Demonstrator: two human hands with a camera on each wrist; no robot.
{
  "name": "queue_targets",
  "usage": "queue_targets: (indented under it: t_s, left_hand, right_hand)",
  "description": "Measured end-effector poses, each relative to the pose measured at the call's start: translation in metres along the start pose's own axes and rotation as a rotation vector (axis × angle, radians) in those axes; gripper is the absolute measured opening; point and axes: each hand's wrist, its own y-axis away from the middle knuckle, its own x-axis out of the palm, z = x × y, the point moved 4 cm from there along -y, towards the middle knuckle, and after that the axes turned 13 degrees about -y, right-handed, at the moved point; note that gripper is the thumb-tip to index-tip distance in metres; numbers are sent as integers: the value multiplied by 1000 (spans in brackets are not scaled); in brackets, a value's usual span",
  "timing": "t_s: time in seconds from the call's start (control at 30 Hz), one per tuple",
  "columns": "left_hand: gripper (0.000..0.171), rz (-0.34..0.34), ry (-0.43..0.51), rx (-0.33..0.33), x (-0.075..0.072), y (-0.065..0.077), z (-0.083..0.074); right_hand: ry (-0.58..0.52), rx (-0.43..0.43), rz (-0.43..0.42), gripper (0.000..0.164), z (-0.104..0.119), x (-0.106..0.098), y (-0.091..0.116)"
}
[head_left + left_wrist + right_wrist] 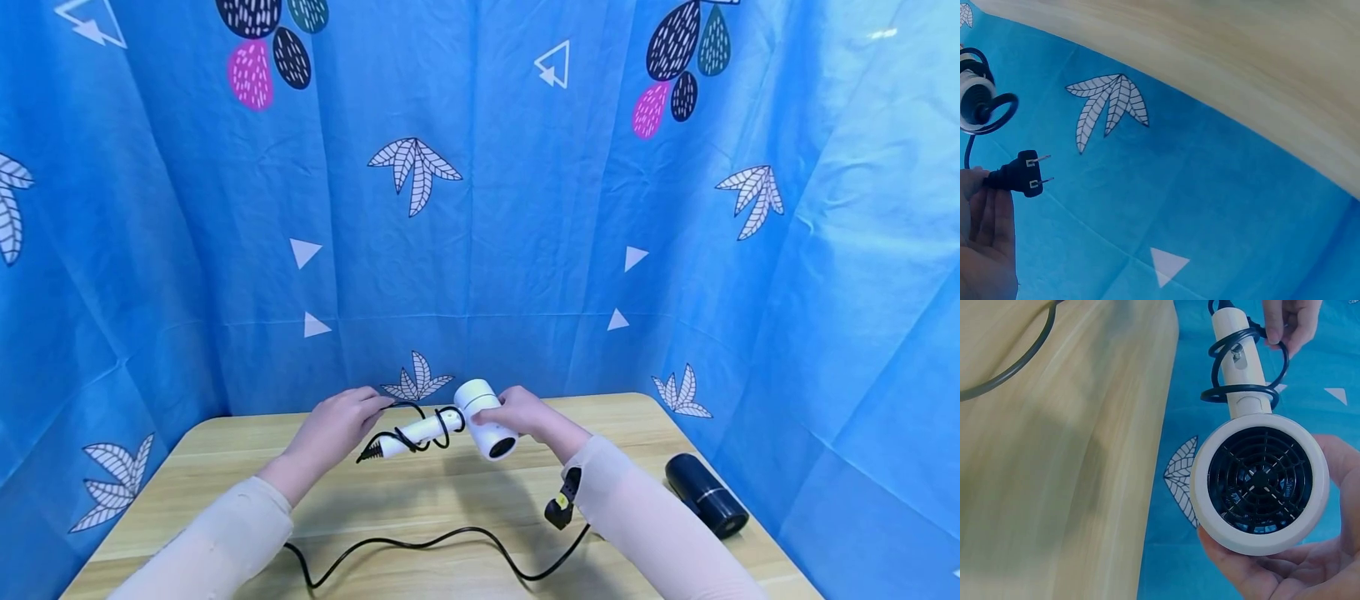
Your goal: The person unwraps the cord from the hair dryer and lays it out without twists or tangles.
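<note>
A white hair dryer (474, 408) is held up above the table, its black cord (1227, 362) looped several times around the handle (1241, 369). My right hand (522, 412) grips the dryer's barrel, fingers and thumb around it; the right wrist view looks into its round black grille (1260, 480). At the handle's far end, my left hand (347, 421) pinches the cord just behind the two-pin plug (1021, 174). Both metal prongs of the plug point away from the fingers in the left wrist view.
A black cylinder (707, 495) lies on its side at the right of the wooden table (420, 500). Another black cable (420, 546) snakes across the front of the table. Blue patterned curtains (465, 250) surround the table at the back and sides.
</note>
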Motion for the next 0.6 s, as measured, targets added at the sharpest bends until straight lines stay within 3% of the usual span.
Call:
queue_targets:
  t_s: [0.6]
  left_hand:
    - [21, 92, 207, -158, 25, 13, 12]
  right_hand:
    - [-23, 9, 22, 44, -4, -3, 2]
